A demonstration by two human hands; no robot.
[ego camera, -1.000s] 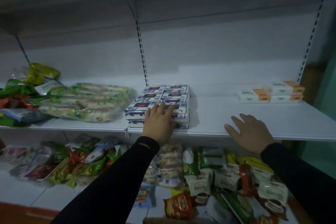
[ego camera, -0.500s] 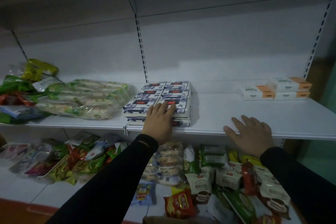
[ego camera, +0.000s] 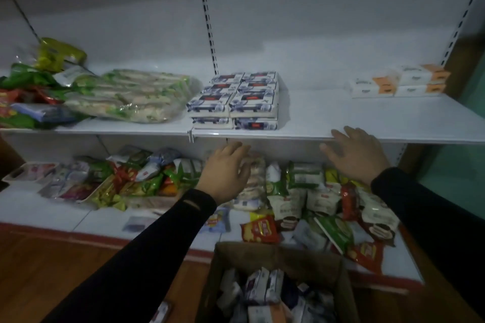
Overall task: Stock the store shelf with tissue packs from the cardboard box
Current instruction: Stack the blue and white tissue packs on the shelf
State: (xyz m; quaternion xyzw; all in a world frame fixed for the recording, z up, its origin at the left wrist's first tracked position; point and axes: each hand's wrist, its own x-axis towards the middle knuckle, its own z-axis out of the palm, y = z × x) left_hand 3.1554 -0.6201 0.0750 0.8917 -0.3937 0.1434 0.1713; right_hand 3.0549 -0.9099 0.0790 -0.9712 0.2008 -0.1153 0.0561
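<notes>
Hanging in front of shelf (ego camera: 328,118) edge, left hand (ego camera: 225,170), grip loose, fingers apart, holding nothing. Right hand (ego camera: 357,152) flat, fingertips on shelf lip, grip released too, maybe to steady body. Blue packs (ego camera: 236,99) sit stacked two high, neat block near front edge, easy for shoppers to see. Orange packs (ego camera: 399,81) far right, well apart. Box (ego camera: 275,257) open below hands, more packs inside. Guess: both hands free so next pack can be picked from box
</notes>
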